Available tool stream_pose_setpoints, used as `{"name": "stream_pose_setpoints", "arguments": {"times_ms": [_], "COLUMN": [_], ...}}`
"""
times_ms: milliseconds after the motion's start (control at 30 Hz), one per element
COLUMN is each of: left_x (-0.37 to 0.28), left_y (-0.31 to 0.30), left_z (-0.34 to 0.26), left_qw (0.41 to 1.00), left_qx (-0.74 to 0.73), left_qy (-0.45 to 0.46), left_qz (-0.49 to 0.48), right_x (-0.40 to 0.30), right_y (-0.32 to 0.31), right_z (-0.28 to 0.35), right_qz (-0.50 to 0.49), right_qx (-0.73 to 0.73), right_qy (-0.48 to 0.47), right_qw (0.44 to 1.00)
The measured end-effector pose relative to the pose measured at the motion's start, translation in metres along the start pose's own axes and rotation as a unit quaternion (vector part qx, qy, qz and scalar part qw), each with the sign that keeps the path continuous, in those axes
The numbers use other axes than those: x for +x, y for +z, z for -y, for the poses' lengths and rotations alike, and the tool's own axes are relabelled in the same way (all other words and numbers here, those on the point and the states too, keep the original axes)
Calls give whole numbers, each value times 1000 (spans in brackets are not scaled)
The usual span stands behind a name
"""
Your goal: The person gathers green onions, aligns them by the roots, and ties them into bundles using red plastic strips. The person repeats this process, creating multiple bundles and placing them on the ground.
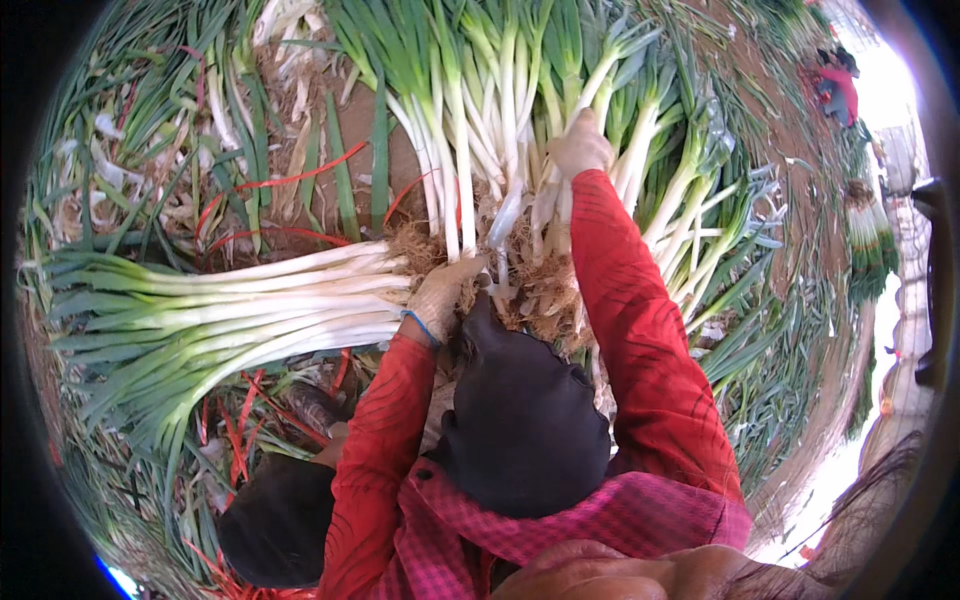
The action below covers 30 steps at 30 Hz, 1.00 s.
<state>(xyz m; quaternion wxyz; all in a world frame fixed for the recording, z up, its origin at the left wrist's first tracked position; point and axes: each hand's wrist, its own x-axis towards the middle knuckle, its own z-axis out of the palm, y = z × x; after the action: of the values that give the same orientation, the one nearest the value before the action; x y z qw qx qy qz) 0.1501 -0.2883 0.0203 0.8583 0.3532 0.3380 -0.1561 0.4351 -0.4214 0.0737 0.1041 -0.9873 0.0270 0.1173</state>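
Observation:
My left hand [439, 296], in a pale glove with a blue band at the wrist, closes around the root end of long white green-onion stalks [454, 180]. Their green tops point away from me. Farther out and to the right, my right hand [581, 146], also gloved, is closed on a green-onion stalk [600, 75] within a spread pile. Fingers hide the gripped part. Brown roots [551, 292] of the pile face my knees. To the left lies a neat row of green onions [300, 307], white ends towards my left hand and leaves fanned outward.
Red plastic strips [300, 176] lie on soil among loose leaves [165, 135]. My dark-clad knees [529, 420] are close below my hands. At the far right stands a tied bundle of green onions [870, 240]; a person [836, 86] in a red top is beyond.

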Motion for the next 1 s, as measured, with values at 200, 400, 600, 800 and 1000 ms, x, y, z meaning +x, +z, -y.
{"name": "stream_pose_setpoints", "arguments": {"times_ms": [200, 400, 600, 800, 1000], "left_x": [-34, -25, -20, -10, -9], "left_y": [26, 5, 7, 9, 16], "left_z": [-27, -24, -13, 4, 4], "left_qw": [974, 969, 982, 985, 984], "left_qx": [141, 112, -61, -47, -132], "left_qy": [135, 181, 143, 117, 57], "left_qz": [-112, -124, -104, -120, -107], "right_x": [22, -92, -133, -141, -159], "right_y": [-47, -47, 80, 116, 147], "right_z": [-61, 31, 37, 24, -3], "right_qz": [80, 64, 171, 180, 115], "right_qx": [609, 589, 440, 536, 410], "right_qy": [-75, -154, -148, -140, -173], "right_qw": [785, 790, 869, 813, 888]}}
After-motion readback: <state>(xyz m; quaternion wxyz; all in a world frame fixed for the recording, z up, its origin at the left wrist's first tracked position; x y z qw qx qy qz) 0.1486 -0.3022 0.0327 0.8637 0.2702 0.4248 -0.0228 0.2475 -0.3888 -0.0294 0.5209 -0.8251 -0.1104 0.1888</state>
